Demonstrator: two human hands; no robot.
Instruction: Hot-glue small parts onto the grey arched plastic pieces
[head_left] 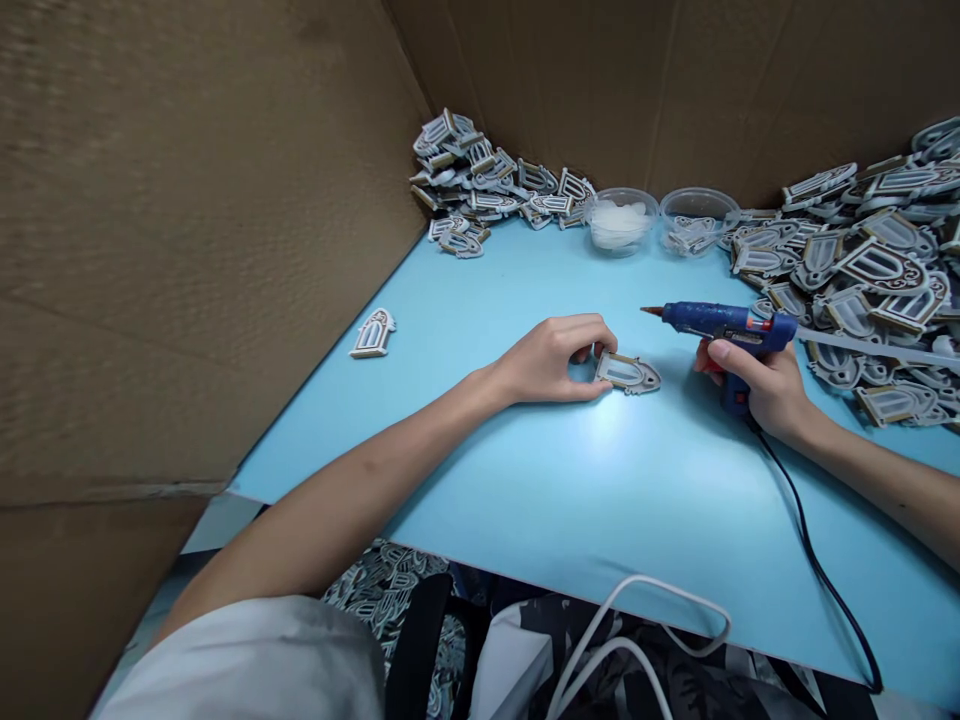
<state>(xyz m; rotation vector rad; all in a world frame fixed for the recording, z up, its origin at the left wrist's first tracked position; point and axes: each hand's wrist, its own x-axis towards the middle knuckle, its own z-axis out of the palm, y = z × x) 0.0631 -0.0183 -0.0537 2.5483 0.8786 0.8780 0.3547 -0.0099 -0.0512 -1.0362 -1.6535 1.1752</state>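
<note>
My left hand (564,358) pinches the flat end of a small arched window-shaped piece (631,374) between thumb and fingers, low over the blue tabletop. Its pointed end faces right. Wrapped round the handle of a blue hot glue gun (716,321) is my right hand (765,385), with fingers by the red trigger. The gun's nozzle points left, a little above and to the right of the piece, not touching it. A long translucent glue stick (877,345) sticks out of the gun's back.
Heaps of similar pieces lie at the back left (480,175) and at the right (862,270). Between them stand a tub of white discs (621,222) and another tub (699,220). One piece (373,333) lies alone at left. Cardboard walls (225,200) enclose the table; a black cord (806,540) trails forward.
</note>
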